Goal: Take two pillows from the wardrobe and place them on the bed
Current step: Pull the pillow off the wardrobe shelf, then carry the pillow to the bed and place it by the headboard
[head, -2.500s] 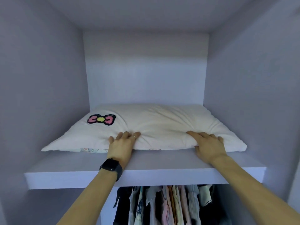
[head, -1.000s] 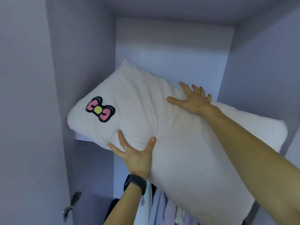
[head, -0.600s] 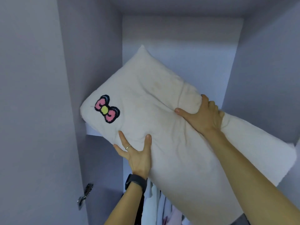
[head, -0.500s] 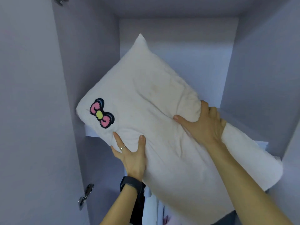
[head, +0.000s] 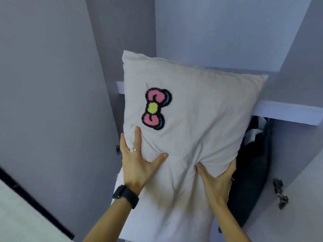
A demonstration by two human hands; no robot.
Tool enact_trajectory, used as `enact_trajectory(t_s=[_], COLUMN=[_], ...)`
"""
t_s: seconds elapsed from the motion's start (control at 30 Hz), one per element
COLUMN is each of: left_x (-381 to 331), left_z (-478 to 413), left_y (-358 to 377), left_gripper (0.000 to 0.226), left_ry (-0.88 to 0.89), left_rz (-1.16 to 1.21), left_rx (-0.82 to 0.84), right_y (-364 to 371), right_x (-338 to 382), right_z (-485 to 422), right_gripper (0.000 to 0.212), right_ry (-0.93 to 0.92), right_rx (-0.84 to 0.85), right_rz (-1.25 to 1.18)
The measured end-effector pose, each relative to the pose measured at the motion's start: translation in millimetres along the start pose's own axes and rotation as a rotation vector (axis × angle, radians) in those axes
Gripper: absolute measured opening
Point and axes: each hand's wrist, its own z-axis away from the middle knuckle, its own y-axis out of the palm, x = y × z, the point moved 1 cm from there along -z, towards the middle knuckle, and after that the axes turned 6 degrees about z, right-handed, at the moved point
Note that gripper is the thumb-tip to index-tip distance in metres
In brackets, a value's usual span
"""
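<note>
A cream pillow [head: 195,109] with a pink, black and yellow bow patch hangs upright in front of the wardrobe, off the shelf [head: 283,111]. My left hand [head: 138,163], with a ring and a black watch, presses flat on the pillow's left lower part, fingers wrapped round its edge. Pinching a fold of the pillow's right side is my right hand [head: 215,179]. Both hands carry it. No second pillow is in view, and neither is the bed.
Dark clothes [head: 251,172] hang under the shelf at the right. The wardrobe's left side panel [head: 52,102] stands close by the pillow. A door hinge [head: 280,195] sticks out at the lower right. A pale surface with a dark edge [head: 22,217] fills the lower left corner.
The pillow has come fully off the shelf and turned upright, bow patch now vertical. Both hands slid down to its lower part and drew it out toward me.
</note>
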Motion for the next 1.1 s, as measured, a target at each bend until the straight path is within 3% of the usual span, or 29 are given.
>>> enact_trajectory(t_s=[0.1, 0.3, 0.43, 0.7, 0.87, 1.1], left_x=[21, 52, 43, 16, 17, 23], left_z=[43, 142, 205, 287, 323, 362], left_y=[-27, -120, -196, -359, -455, -553], left_gripper=[0.116, 0.116, 0.125, 0.117, 0.132, 0.124], left_ry=[-0.062, -0.233, -0.243, -0.102, -0.163, -0.248], left_rz=[-0.037, -0.146, -0.312, -0.588, -0.618, -0.612], left_rx=[-0.062, -0.338, -0.556, -0.952, -1.198, -1.428], right_y=[11, 54, 83, 156, 211, 283], right_x=[-15, -7, 22, 111, 190, 263], right_z=[35, 130, 205, 349, 436, 547], right_gripper=[0.132, 0.120, 0.114, 0.122, 0.118, 0.123], right_ry=[-0.023, -0.098, -0.120, -0.213, -0.341, -0.464], right_rx=[0.042, 0.383, 0.583, 0.955, 1.151, 1.435], right_rz=[0.056, -0.104, -0.226, -0.433, -0.643, -0.624])
